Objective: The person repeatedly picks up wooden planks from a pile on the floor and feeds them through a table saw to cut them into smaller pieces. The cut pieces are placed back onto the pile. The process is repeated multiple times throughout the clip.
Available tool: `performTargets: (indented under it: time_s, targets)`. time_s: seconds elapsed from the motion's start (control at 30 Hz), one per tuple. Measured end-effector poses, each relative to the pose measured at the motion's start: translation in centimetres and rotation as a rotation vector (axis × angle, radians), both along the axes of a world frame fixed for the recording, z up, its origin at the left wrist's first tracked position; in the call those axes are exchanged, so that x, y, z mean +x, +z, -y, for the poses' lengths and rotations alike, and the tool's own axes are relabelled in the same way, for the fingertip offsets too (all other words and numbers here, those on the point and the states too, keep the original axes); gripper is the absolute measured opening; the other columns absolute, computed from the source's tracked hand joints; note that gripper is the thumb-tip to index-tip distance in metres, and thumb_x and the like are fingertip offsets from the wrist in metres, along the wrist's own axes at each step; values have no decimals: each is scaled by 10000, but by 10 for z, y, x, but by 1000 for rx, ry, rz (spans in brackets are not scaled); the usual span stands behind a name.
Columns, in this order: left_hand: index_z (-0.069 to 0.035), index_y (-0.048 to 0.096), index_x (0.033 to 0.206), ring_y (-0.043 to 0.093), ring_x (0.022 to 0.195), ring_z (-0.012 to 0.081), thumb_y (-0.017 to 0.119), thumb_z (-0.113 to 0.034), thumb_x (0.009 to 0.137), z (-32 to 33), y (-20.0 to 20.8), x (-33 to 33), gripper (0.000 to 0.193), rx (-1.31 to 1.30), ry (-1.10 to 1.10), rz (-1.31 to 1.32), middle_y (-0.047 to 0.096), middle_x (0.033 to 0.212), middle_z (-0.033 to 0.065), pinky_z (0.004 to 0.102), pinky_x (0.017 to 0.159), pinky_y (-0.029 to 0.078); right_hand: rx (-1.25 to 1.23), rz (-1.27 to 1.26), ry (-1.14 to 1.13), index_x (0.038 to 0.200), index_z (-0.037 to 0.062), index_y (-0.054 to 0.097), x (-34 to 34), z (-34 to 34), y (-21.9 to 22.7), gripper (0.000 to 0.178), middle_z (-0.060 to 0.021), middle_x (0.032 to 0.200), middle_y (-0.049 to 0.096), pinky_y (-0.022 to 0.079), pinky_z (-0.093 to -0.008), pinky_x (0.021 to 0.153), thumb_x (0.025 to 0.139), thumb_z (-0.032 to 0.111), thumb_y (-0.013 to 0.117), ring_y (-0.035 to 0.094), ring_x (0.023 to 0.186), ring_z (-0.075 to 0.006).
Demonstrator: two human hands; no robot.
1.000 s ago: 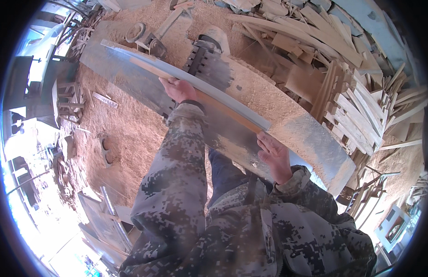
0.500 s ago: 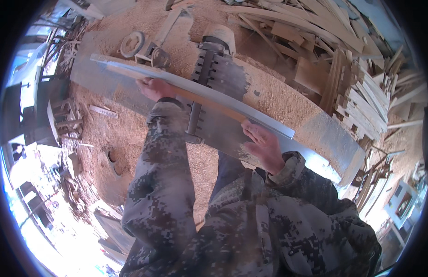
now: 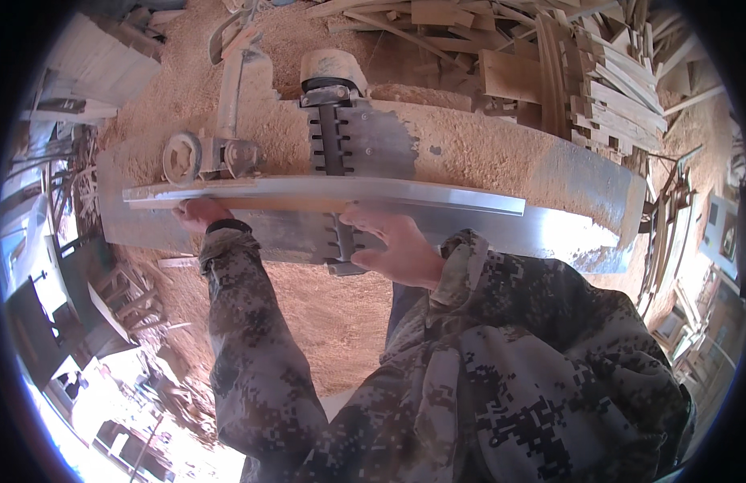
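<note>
Now the wooden strip (image 3: 296, 204) has slid leftward along the metal fence (image 3: 437, 196), and both our hands have travelled left with it. Its right end, which sat near the fence's right end a second ago, is now close to the toothed slot (image 3: 331, 137) that cuts across the bench (image 3: 461, 237); we judge that most of its length is past that slot and this pass is nearly through. Our view has turned too, so the slanting fence now runs nearly level.

The strip lies on the bench against the fence's near side, its long axis left to right, parallel to the fence and roughly square to the slot. One end points left, the other toward our right hand (image 3: 393, 244). That hand is partly open, thumb apart, fingertips at the strip's right end. Our left hand (image 3: 202, 214) is curled closed on the strip toward its left end; how firmly, we cannot tell.
</note>
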State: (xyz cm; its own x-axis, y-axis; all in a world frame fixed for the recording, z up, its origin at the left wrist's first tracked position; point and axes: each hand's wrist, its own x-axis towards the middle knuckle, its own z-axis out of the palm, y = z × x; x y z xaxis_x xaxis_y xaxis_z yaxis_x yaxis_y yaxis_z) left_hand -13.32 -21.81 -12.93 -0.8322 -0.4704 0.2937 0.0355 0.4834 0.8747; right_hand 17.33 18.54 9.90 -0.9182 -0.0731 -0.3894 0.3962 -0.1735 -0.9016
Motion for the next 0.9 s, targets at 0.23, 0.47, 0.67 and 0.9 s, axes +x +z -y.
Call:
performTargets:
  time_s: [0.23,0.47,0.67,0.9]
  targets:
    - [72,514,1460,606,1282,418,419,-214,1076,-17,62,-9,489,407,128,93,601,1417,266,524,1126,506,61,27,63,1538,-28,526,-27,29,8,726,-280,1537,580,433,-465,1235,886,124,806,549,1449,-414]
    - [41,500,1468,576,1325,415,490,-237,1027,-91,96,59,521,349,86,-19,612,1396,241,539,1142,477,165,-67,191,1538,-10,530,-17,71,0,773,-266,1482,625,495,-478,1139,859,197,834,618,1358,-413]
    - [30,510,1437,601,1282,418,535,-249,965,-169,178,147,549,203,-198,-8,618,1360,247,536,1094,505,269,-187,97,1473,33,599,19,64,-2,689,-295,1263,698,546,-512,1009,836,212,792,686,1137,-471]
    - [17,523,1402,631,1231,422,586,-264,892,-328,297,327,586,137,-620,-180,625,1318,253,532,1037,537,377,-149,-195,1255,47,729,115,-5,46,458,-245,1085,761,581,-502,915,818,179,761,718,1048,-435]
